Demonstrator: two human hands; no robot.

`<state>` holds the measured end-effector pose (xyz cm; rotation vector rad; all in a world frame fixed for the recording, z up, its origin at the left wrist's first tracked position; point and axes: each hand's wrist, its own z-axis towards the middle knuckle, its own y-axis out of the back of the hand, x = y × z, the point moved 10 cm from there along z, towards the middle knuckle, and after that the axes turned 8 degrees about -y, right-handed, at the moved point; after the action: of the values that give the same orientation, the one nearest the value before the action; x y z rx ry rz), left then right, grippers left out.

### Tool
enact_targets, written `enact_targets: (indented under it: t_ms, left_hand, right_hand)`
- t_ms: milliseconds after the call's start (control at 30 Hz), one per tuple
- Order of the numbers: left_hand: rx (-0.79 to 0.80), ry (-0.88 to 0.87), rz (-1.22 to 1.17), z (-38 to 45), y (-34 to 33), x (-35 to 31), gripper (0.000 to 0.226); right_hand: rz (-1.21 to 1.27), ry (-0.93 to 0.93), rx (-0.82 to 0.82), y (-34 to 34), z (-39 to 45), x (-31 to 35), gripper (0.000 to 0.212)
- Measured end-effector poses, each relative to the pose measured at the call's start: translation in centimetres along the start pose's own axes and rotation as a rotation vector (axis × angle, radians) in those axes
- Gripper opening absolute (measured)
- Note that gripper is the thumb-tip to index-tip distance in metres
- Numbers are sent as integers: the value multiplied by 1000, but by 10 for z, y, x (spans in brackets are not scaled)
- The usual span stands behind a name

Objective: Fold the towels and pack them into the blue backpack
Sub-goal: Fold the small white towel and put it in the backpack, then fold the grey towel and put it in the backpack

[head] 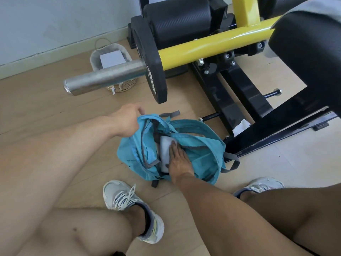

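The blue backpack (199,145) lies open on the wooden floor between my feet and the gym machine. My left hand (129,117) pinches the upper edge of its opening and holds the flap up. A folded white towel (164,146) sits inside the opening, partly covered by the blue fabric. My right hand (178,159) lies flat on the towel with straight fingers, pressing it down into the bag. Another pale towel (321,4) is draped over the black pad at the top right.
A yellow and black gym machine (212,45) with a steel bar (103,78) and a black weight plate (149,58) stands just behind the bag. A wicker basket (110,56) holding something white sits by the wall. My shoes (129,202) flank the bag.
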<state>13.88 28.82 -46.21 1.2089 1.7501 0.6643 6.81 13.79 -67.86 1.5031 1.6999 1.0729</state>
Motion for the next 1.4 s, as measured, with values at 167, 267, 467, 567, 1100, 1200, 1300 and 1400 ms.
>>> enact_targets:
  t_ms: [167, 267, 467, 567, 1100, 1200, 1300, 1400]
  left_hand:
    - [-46, 147, 171, -5, 13, 37, 17]
    - [14, 116, 174, -5, 8, 31, 14]
    - [116, 14, 108, -6, -7, 2, 26]
    - [136, -29, 96, -12, -10, -15, 29]
    - [46, -388, 126, -32, -1, -125, 34]
    - [-73, -526, 45, -42, 9, -183, 31]
    - [-149, -640, -83, -57, 18, -225, 28]
    - [-178, -742, -171, -73, 20, -254, 20]
  right_hand:
    - [18, 6, 20, 0, 4, -2, 71]
    - [28, 20, 1, 6, -1, 4, 71]
    - [178, 37, -44, 18, -14, 6, 68]
    - [261, 41, -44, 26, -21, -1, 67]
    - [20, 104, -417, 259, -93, -79, 28]
    - [55, 81, -658, 349, -131, -130, 28]
    - [148, -12, -937, 419, -183, -182, 27]
    - [244, -330, -1037, 442, -219, -251, 36]
